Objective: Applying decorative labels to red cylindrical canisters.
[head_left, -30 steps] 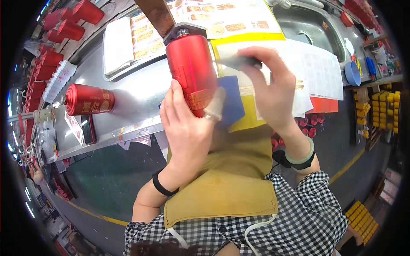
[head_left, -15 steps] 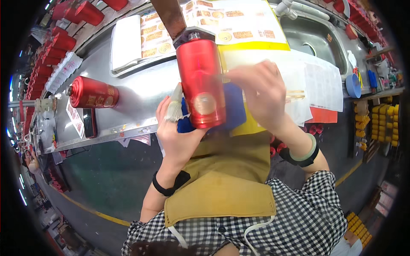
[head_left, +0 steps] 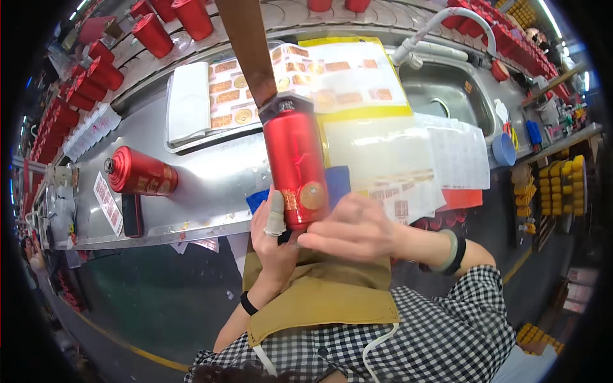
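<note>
A red metallic bottle (head_left: 295, 159) with a round gold label and a patterned gold strip slants toward me, its neck end meeting a grey angular bracket (head_left: 285, 104) on a brown bar. My left hand (head_left: 276, 246) is closed around its lower left side; one finger wears a pale cover (head_left: 275, 216). Against the lower right of the bottle, near its base, is my right hand (head_left: 357, 230), slightly blurred, fingers stretched toward the surface with nothing visible in them. Blue cloth (head_left: 337, 182) shows behind the bottle. Label sheets (head_left: 294, 70) with gold and copper pieces lie beyond.
A second red bottle (head_left: 139, 171) lies at left beside a dark phone (head_left: 132, 216) and a printed card (head_left: 108, 203). The sink (head_left: 440, 89) and its white faucet are at right, near a blue cup (head_left: 504, 150). Red containers (head_left: 153, 36) line the far conveyor.
My right hand has moved down from beside the bottle's middle to its base. The bottle has turned, bringing a gold strip into view beside the round label. The camera view has shifted.
</note>
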Action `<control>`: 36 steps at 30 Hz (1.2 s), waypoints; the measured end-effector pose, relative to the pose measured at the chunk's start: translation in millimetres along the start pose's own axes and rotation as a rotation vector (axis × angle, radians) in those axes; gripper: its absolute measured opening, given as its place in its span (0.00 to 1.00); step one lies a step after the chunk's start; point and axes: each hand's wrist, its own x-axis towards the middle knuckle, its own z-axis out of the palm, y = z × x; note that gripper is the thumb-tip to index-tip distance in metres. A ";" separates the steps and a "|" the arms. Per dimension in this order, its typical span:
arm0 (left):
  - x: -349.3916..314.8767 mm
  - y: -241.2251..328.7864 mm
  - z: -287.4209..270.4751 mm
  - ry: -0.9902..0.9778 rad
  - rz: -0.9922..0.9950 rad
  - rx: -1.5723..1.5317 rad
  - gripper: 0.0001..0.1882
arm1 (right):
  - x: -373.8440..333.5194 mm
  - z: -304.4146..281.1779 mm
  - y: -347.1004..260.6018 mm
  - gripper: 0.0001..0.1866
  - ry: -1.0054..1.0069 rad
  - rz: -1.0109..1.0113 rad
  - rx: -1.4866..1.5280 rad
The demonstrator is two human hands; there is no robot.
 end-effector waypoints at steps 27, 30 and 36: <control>12.7 14.2 -11.4 -0.128 -0.117 -0.045 0.41 | -174.3 -119.5 27.4 0.14 0.014 1.238 -0.455; 10.8 10.5 -10.6 -0.136 -0.105 -0.065 0.39 | -236.1 -186.3 50.5 0.10 -0.061 1.427 -0.798; 14.4 10.3 -6.9 -0.109 -0.115 -0.066 0.36 | -287.5 -226.6 58.8 0.10 -0.417 1.061 -0.972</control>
